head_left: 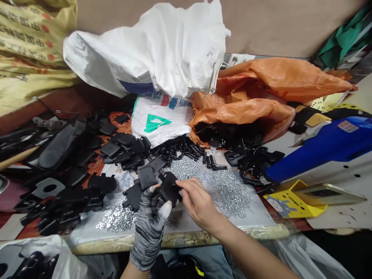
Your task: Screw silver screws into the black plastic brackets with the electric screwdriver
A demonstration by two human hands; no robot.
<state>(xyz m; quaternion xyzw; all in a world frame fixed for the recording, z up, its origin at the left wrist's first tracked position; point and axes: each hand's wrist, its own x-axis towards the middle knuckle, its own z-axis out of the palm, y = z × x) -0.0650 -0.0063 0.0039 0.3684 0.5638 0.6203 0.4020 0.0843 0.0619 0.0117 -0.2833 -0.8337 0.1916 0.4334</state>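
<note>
My left hand (pixel 149 224), in a grey knit glove with bare fingertips, is shut on a black moulded plastic part (pixel 168 189) above the work board. My bare right hand (pixel 197 203) pinches the same part from its right side, and its fingers hide part of it. Loose silver screws (pixel 226 192) lie spread to the right of my hands. A scatter of silver washers (pixel 116 217) lies just left of my left hand. Flat black plastic plates (pixel 147 177) rest close beside the held part.
Piles of black plastic parts (pixel 64 186) cover the left side, with more at the centre back. White (pixel 162 50) and orange (pixel 255 93) woven sacks stand behind. A blue tool (pixel 322 149) and a yellow stand (pixel 293 199) holding a phone lie right. The board's front edge (pixel 174 240) runs below.
</note>
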